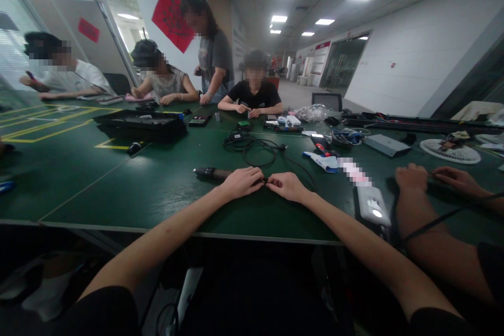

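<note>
On the green table lies a dark electric screwdriver (212, 172), its metal tip pointing left. My left hand (243, 181) is closed over its rear part. Right beside it, my right hand (289, 186) is closed, with thumb and finger pinched at the screwdriver's back end on a small dark piece, seemingly the cord's connector (265, 180). The fingers hide most of that joint. A black power cord (260, 153) lies in loose loops just beyond my hands, and one strand runs down behind my right hand.
Left stands a black tray (142, 125). To the right are a blue-and-white packet (322, 161), a white device (372, 205), a silver box (387, 144) and a round white part (450, 150). A co-worker's hands (411, 177) are close on my right; several people sit or stand opposite.
</note>
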